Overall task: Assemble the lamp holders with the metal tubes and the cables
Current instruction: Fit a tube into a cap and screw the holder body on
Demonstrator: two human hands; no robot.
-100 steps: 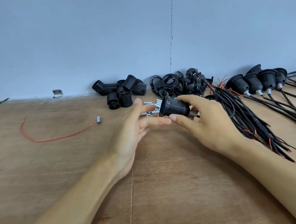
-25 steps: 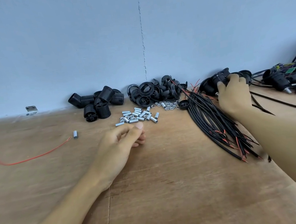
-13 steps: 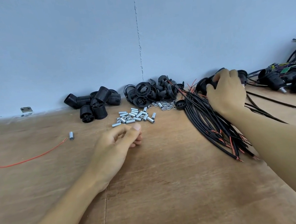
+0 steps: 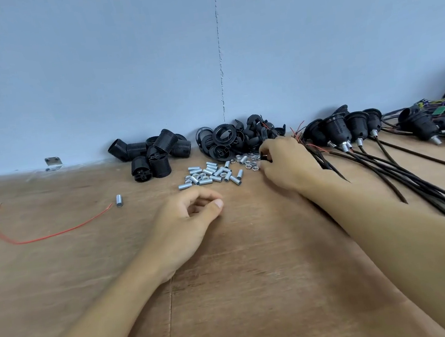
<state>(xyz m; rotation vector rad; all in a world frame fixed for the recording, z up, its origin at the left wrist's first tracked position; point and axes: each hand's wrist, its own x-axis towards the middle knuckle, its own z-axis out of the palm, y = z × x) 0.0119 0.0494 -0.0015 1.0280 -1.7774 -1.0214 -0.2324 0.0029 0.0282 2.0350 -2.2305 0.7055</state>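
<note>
While resting on the table (image 4: 60, 274) just short of the metal tubes (image 4: 210, 174), curls left hand (image 4: 183, 224) loosely, gripping nothing. Right of the tubes, pinches a small black part (image 4: 265, 157) in right hand (image 4: 286, 165) fingertips. Beyond the tubes, shows lamp holders (image 4: 154, 154) heaped; further right, cables (image 4: 326, 161).

Tubes (image 4: 210, 174) btwn holders (image 4: 152, 156) at L & cables (image 4: 417, 193) at R.

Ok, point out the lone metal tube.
Head view, left side: the tube lies alone on the table, just right of the red wire's end, left of the tube pile.
</note>
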